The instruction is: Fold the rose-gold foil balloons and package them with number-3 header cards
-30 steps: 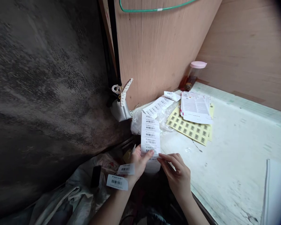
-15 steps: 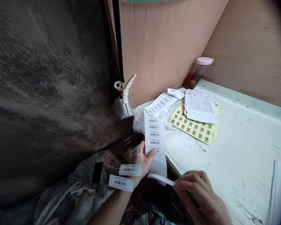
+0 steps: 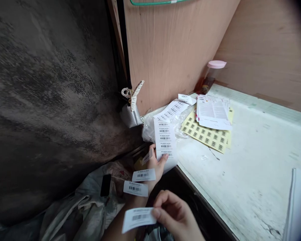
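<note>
A long strip of barcode labels [image 3: 165, 134] hangs over the table's near left edge, with my left hand [image 3: 157, 165] gripping its lower part, thumb on top. Single barcode labels stick to my left hand and wrist: one by the fingers [image 3: 147, 156], one on the back of the hand [image 3: 143, 175] and one at the wrist [image 3: 135, 188]. Over my left forearm, my right hand [image 3: 174, 212] pinches a loose barcode label [image 3: 138, 218] by its right end between thumb and finger.
Yellow sticker sheets [image 3: 205, 134] lie under printed papers [image 3: 213, 112] on the white table [image 3: 256, 160]. Behind them stands a pink-lidded container [image 3: 210, 75]. A silver pouch [image 3: 130, 116] hangs by the wooden panel. A black phone-like object [image 3: 105, 185] rests on cloth at lower left.
My right hand has moved left from the table's edge to above my left forearm, carrying a label. The strip's bottom end no longer hangs as low below my left hand.
</note>
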